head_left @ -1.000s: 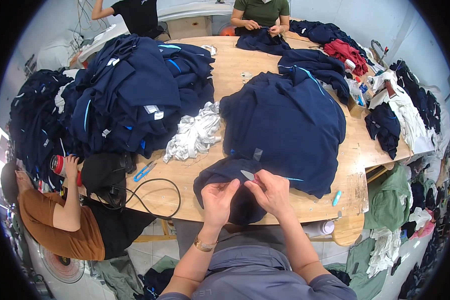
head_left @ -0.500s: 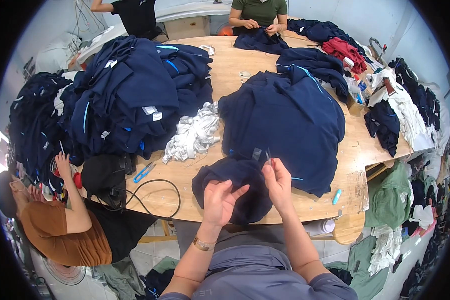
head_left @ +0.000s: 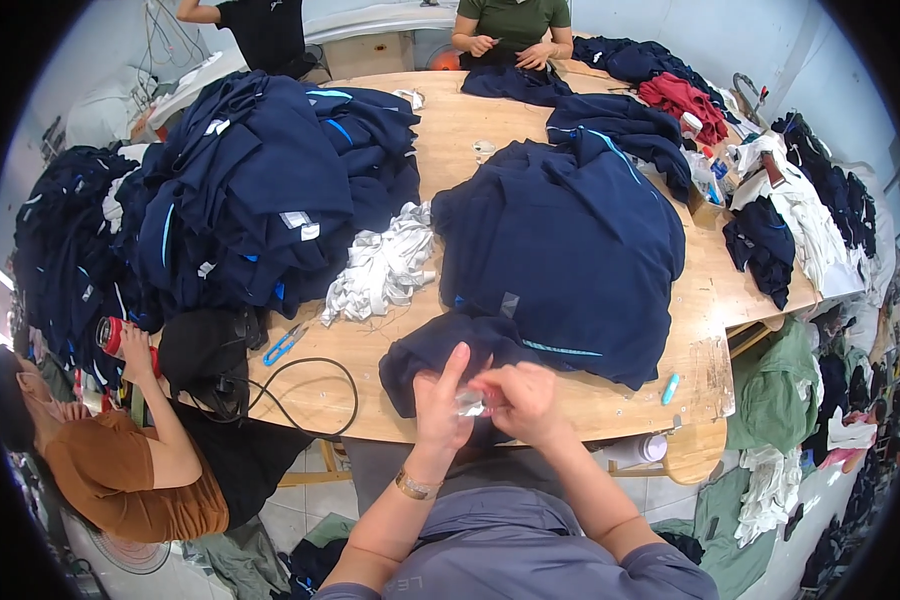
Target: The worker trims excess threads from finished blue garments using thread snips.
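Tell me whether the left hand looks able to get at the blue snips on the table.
Probably yes: the blue snips lie uncovered on the table, though navy cloth and a black cable lie low between them and the left hand.

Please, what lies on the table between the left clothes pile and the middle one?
In the head view, a heap of white strips lies between the left pile and the middle pile; farther back, the wooden table shows.
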A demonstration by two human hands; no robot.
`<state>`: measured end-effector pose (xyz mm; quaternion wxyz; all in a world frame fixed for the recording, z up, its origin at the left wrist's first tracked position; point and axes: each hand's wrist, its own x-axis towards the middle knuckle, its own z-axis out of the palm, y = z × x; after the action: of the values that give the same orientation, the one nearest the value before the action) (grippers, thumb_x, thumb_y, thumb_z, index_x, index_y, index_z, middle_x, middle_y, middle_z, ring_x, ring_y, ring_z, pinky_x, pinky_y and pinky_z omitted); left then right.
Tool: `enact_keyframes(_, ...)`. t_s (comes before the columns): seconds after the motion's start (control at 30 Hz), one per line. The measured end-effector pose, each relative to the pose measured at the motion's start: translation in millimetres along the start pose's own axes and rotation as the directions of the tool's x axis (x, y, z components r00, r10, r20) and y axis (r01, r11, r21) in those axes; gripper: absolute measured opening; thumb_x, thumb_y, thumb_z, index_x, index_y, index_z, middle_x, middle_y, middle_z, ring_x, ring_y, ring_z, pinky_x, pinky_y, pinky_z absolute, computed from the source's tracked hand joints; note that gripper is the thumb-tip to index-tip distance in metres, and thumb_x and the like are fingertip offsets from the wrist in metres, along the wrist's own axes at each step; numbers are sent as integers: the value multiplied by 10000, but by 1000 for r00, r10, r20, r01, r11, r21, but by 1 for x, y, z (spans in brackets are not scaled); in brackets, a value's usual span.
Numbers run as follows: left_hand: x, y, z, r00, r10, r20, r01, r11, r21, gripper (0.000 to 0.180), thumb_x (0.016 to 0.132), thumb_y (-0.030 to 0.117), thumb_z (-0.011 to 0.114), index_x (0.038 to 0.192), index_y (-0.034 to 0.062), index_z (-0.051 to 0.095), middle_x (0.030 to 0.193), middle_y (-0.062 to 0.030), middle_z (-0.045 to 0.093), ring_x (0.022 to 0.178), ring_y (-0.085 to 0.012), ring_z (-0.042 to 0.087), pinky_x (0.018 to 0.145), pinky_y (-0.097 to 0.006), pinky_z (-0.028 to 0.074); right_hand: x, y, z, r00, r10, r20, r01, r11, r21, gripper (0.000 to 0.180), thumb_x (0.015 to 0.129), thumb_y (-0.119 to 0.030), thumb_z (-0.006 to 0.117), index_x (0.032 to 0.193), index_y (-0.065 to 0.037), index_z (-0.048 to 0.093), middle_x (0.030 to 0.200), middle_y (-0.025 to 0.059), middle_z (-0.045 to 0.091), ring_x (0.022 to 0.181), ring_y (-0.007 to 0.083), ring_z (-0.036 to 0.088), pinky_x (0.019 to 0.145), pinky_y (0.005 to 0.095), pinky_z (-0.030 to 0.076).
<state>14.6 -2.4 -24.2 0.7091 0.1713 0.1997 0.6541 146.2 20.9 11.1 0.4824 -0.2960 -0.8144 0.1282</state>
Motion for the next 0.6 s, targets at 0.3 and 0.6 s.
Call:
enact_keyframes(0.3, -1, 5, 34, 955, 224, -194, -193, 967, 168, 144, 909, 65, 527, 1017, -14, 581, 998, -97, 627, 911, -171, 615, 821, -363, 529, -6, 8, -9, 922, 386, -34, -383, 921, 75, 226, 742, -158, 705, 772, -10, 537, 649, 75, 507, 512, 186, 480, 473, 282, 381)
enact_keyframes(0.6, -3, 1, 34, 955, 256, -150, -211, 941, 263, 159, 900, 56, 544, 1034, -23, 575, 998, -93, 625, 879, -155, 616, 745, -312, 534, -1, 17, -6, 974, 223, -32, -225, 956, -189, 349, 726, -338, 727, 676, -61, 522, 610, 55, 488, 477, 224, 507, 431, 314, 377)
